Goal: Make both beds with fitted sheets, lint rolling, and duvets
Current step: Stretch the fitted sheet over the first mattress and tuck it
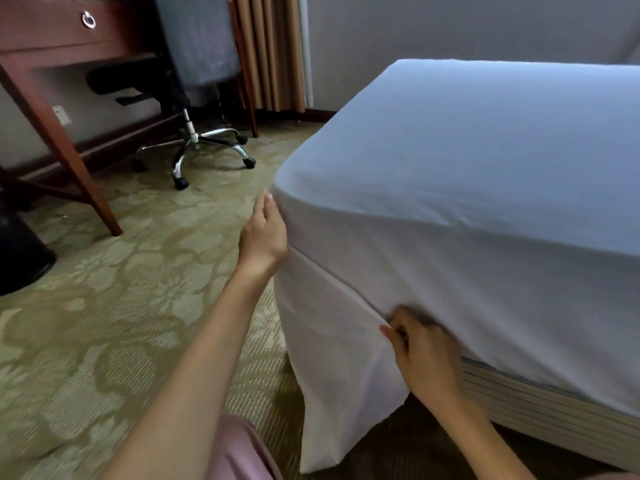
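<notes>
Room: patterned green-and-cream carpet, a dark wooden desk and a chrome-footed swivel chair lie beyond the near corner of the bed.
Sheet: white woven cloth, drawn smooth and taut over the bed top, faintly creased along the near edge.
Left hand: fingers straight, flat against the rounded near corner, probably pinning the cloth so it cannot slip.
Right hand: fingertips pinch a diagonal fold low on the near side, apparently to tuck it under.
Loose flap: hangs limp below the corner, nearly to the carpet, not yet tucked.
Bed base: ribbed, striped fabric showing beneath the sheet's hem, stiffer-looking than the soft cloth.
</notes>
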A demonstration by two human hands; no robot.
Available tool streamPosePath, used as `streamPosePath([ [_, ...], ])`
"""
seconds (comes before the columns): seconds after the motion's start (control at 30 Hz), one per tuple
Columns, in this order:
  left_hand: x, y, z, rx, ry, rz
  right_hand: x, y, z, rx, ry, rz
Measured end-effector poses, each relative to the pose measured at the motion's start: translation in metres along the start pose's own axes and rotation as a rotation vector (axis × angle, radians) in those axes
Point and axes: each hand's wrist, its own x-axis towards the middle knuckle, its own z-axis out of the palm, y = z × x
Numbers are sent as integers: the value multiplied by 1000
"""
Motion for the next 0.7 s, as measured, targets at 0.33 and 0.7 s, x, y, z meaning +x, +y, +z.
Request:
streamPosePath([
  [0.33,-88,-62,32,-745,-507,-979,17,9,-17,-26,-207,-72],
  [0.7,-92,-57,67,-871,-642,-790,-16,-10,-30,177,-280,217],
])
